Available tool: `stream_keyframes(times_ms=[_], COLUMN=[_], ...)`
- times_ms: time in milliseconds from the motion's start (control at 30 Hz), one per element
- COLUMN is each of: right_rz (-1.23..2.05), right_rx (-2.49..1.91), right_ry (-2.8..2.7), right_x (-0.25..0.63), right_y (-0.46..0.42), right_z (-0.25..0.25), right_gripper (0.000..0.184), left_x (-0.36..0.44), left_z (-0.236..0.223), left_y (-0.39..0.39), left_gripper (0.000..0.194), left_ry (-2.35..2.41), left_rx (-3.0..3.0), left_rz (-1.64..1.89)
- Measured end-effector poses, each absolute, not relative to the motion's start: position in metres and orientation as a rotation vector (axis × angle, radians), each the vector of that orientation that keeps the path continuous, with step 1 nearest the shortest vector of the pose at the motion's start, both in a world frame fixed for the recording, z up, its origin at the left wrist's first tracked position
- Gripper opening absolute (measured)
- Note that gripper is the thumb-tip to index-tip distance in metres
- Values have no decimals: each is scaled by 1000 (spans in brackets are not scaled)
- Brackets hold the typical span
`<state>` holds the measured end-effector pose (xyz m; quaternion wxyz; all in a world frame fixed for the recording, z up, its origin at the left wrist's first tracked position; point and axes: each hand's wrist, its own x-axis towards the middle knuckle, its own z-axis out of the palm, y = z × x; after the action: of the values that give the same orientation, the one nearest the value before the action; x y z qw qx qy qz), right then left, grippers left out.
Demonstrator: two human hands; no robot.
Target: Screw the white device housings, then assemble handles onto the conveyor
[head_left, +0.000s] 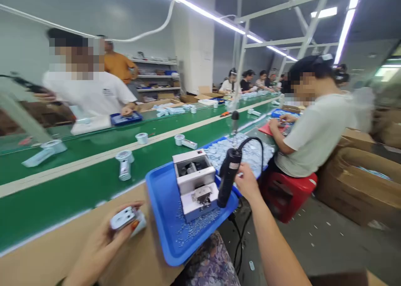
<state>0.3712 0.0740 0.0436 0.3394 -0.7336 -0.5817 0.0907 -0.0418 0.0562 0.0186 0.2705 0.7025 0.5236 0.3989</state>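
At the bench edge, lower left: the left hand (pixel 99 246) is curled closed around a white plastic device (pixel 127 219), which it holds with the device's face turned up. Lower centre: the right hand (pixel 249 181) is raised and half open, close against a black handheld tool (pixel 228 177) with a trailing cord. Whether the hand grips the tool or only lies just beside it cannot be told from this angle. Under the tool lies a blue tray (pixel 166 219), holding a white fixture (pixel 194 181) with dark metal parts inside. Pale plastic bits (pixel 196 225) are scattered across the tray floor. Patterned cloth (pixel 208 261) shows below the tray, at the person's lap. Beyond the bench runs a green conveyor belt (pixel 62 202), carrying more white devices (pixel 124 165), some upright and some on their sides. Further along, a second blue tray (pixel 216 142) is heaped with pale parts, near a co-worker (pixel 315 131) seated on a red stool (pixel 288 196). Cardboard boxes (pixel 357 186) stand at far right. Across the belt, another co-worker (pixel 90 94) stands before shelves (pixel 155 75).
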Motion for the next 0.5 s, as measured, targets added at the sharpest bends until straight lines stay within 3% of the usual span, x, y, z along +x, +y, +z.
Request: stream_keyframes(times_ms=[133, 300, 433, 500], right_rz=[226, 273, 352, 367], right_rx=[-1778, -1741, -1583, -1393], right_ry=[-1356, -1193, -1110, -1057], right_x=[378, 383, 372, 354], right_y=[65, 98, 85, 56], right_z=[42, 52, 53, 49], right_gripper=[39, 25, 43, 41], left_x=[-16, -7, -7, -5], left_z=[19, 18, 19, 23], left_y=[51, 50, 50, 44], left_gripper=[49, 54, 56, 62], left_ry=[1282, 1326, 1230, 1122], left_rx=[1831, 1919, 1797, 1734], left_rz=[1131, 1065, 1038, 1051])
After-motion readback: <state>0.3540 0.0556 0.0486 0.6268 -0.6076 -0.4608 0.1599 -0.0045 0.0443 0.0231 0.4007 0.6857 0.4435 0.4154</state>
